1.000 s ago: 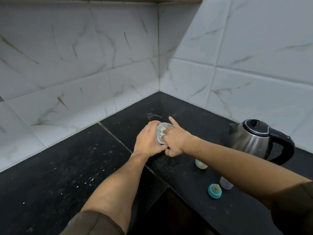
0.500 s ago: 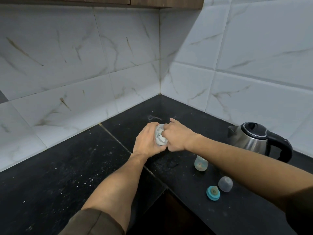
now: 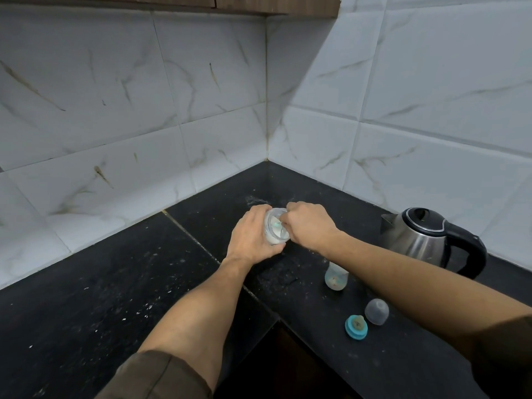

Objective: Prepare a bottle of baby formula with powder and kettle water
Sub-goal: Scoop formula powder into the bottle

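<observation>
**Formula prep under way at kitchen corner**

Black stone counter (image 3: 86,298), flecked w/ pale specks, meets white marble-look wall tiles (image 3: 144,110) at a corner, w/ a wood cabinet edge (image 3: 276,4) overhead. At centre, the person's left hand (image 3: 252,236) is wrapped around a clear powder jar (image 3: 275,230), fingers curled tight on its side; the jar is tipped so its open mouth faces the camera, w/ white powder visible inside. Right hand (image 3: 309,224) is bunched at the jar mouth, fingertips pinched on what appears to be a small teal scoop (image 3: 277,224), though most of it is hidden by the knuckles. Olive sleeves show at both upper arms. Right of the hands, a steel kettle (image 3: 417,240) w/ black lid & handle stands near the wall. Baby bottle (image 3: 335,276) stands upright & uncapped on the counter, partly behind the right forearm. Nearer the camera lie a teal nipple ring (image 3: 356,326) & a clear dome cap (image 3: 376,311), just beside each other, apart from the bottle.
</observation>
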Motion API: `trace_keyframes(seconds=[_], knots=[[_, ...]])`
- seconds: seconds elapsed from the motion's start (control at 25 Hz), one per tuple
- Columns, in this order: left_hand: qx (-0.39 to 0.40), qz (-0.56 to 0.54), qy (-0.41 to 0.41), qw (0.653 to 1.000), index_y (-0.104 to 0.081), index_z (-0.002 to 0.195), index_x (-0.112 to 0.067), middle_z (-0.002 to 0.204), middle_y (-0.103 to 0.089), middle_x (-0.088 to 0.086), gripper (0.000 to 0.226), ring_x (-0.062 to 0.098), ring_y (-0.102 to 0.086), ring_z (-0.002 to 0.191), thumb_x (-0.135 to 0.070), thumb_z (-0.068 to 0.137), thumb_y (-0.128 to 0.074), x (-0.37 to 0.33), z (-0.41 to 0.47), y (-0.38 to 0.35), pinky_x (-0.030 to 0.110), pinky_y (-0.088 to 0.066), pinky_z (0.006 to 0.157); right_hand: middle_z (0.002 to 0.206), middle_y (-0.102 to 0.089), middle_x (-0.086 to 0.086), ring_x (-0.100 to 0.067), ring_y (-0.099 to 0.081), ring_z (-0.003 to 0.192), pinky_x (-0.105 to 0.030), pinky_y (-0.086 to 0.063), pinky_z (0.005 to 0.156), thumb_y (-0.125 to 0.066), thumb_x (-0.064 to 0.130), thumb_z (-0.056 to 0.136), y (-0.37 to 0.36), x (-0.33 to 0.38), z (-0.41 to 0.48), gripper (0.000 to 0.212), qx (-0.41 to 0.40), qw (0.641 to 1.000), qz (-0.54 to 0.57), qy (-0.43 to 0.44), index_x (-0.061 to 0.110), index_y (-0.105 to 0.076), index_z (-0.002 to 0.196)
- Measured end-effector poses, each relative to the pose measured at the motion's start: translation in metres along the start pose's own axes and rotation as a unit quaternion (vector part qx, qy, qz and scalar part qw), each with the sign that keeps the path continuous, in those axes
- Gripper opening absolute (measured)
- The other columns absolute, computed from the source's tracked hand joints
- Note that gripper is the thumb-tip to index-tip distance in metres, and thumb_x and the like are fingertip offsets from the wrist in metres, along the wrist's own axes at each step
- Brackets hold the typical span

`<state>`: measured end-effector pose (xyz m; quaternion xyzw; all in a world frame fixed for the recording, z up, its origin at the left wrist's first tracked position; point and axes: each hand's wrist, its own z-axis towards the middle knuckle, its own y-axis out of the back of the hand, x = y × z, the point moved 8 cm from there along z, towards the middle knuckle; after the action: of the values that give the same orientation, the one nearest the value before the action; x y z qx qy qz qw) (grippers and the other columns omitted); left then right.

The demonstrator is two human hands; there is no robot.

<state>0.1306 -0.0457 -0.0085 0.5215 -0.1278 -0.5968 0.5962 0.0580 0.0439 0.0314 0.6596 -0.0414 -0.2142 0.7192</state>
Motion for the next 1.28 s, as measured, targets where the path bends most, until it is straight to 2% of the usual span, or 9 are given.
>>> trace_keyframes(seconds=[0.16, 0.28, 0.4, 0.6, 0.68, 0.8, 0.96, 1.12, 1.28], knots=[[-0.001, 0.013, -0.008, 1.000, -0.054, 0.124, -0.026, 0.117, -0.059, -0.008, 0.075, 0.012, -0.059, 0.101, -0.055, 0.062, -0.083, -0.001, 0.003, -0.001, 0.027, -0.049, 0.086, 0.107, -0.062, -0.007, -0.028, -0.063, 0.088, -0.039, -0.050, 0.068, -0.059, 0.020, 0.097, -0.004, 0.001, -0.002, 0.019, 0.037, 0.999, 0.011, 0.024, 0.013, -0.069, 0.111], [0.003, 0.011, -0.010, 1.000, -0.053, 0.125, -0.026, 0.119, -0.059, -0.008, 0.077, 0.011, -0.059, 0.101, -0.055, 0.062, -0.084, -0.002, 0.005, -0.002, 0.028, -0.050, 0.086, 0.113, -0.062, -0.009, -0.027, -0.062, 0.091, -0.039, -0.051, 0.072, -0.059, 0.018, 0.097, -0.010, 0.005, -0.001, 0.023, 0.065, 0.996, 0.001, 0.057, 0.012, -0.069, 0.116], [0.004, 0.009, -0.014, 1.000, -0.054, 0.125, -0.026, 0.118, -0.060, -0.008, 0.076, 0.011, -0.059, 0.101, -0.054, 0.061, -0.084, -0.004, 0.007, -0.005, 0.026, -0.049, 0.085, 0.111, -0.063, -0.009, -0.024, -0.057, 0.086, -0.036, -0.043, 0.067, -0.060, 0.012, 0.096, -0.013, 0.009, 0.001, 0.020, 0.092, 0.992, -0.042, 0.079, 0.008, -0.070, 0.112], [0.026, 0.003, -0.019, 0.999, -0.053, 0.126, -0.030, 0.120, -0.058, -0.013, 0.079, 0.006, -0.056, 0.104, -0.055, 0.059, -0.085, -0.003, 0.010, -0.007, 0.026, -0.051, 0.088, 0.106, -0.065, -0.008, -0.023, -0.059, 0.088, -0.034, -0.042, 0.065, -0.058, 0.006, 0.097, -0.013, 0.009, 0.003, 0.015, 0.105, 0.980, -0.120, 0.120, 0.006, -0.069, 0.106], [0.036, 0.003, -0.026, 0.999, -0.053, 0.127, -0.030, 0.120, -0.058, -0.013, 0.079, 0.006, -0.057, 0.105, -0.055, 0.059, -0.085, -0.004, 0.010, -0.009, 0.026, -0.051, 0.089, 0.101, -0.066, -0.005, -0.023, -0.061, 0.085, -0.034, -0.042, 0.064, -0.058, 0.007, 0.096, -0.015, 0.009, 0.005, 0.008, 0.109, 0.980, -0.118, 0.114, 0.011, -0.065, 0.096], [0.040, 0.000, -0.035, 0.999, -0.052, 0.130, -0.027, 0.125, -0.059, -0.011, 0.080, 0.011, -0.058, 0.110, -0.053, 0.061, -0.084, -0.004, 0.010, -0.012, 0.028, -0.050, 0.091, 0.090, -0.058, 0.000, -0.020, -0.056, 0.078, -0.033, -0.042, 0.065, -0.058, 0.008, 0.097, -0.020, 0.008, 0.006, 0.012, 0.103, 0.987, -0.091, 0.079, 0.016, -0.057, 0.088], [0.033, 0.006, -0.061, 0.998, -0.054, 0.131, -0.026, 0.127, -0.060, -0.010, 0.080, 0.011, -0.058, 0.113, -0.051, 0.062, -0.084, -0.012, 0.016, -0.011, 0.032, -0.052, 0.096, 0.103, -0.070, -0.003, -0.024, -0.068, 0.087, -0.035, -0.041, 0.065, -0.057, 0.008, 0.097, -0.024, -0.001, 0.009, 0.013, 0.079, 0.994, -0.071, 0.036, 0.013, -0.068, 0.101], [0.021, -0.002, -0.045, 0.999, -0.053, 0.129, -0.029, 0.124, -0.060, -0.012, 0.078, 0.009, -0.059, 0.111, -0.053, 0.062, -0.085, -0.014, 0.019, -0.009, 0.029, -0.051, 0.093, 0.110, -0.069, -0.004, -0.027, -0.069, 0.089, -0.036, -0.038, 0.065, -0.054, 0.012, 0.099, -0.018, -0.012, 0.012, 0.025, 0.038, 0.998, -0.048, 0.021, 0.013, -0.066, 0.120], [-0.001, -0.030, -0.006, 1.000, -0.053, 0.130, -0.027, 0.122, -0.061, -0.011, 0.080, 0.012, -0.061, 0.109, -0.054, 0.063, -0.085, -0.010, 0.019, -0.008, 0.035, -0.054, 0.092, 0.118, -0.066, -0.007, -0.031, -0.068, 0.091, -0.039, -0.042, 0.064, -0.053, 0.016, 0.099, -0.019, -0.019, 0.007, 0.032, 0.018, 0.999, -0.035, 0.028, 0.012, -0.061, 0.130]])
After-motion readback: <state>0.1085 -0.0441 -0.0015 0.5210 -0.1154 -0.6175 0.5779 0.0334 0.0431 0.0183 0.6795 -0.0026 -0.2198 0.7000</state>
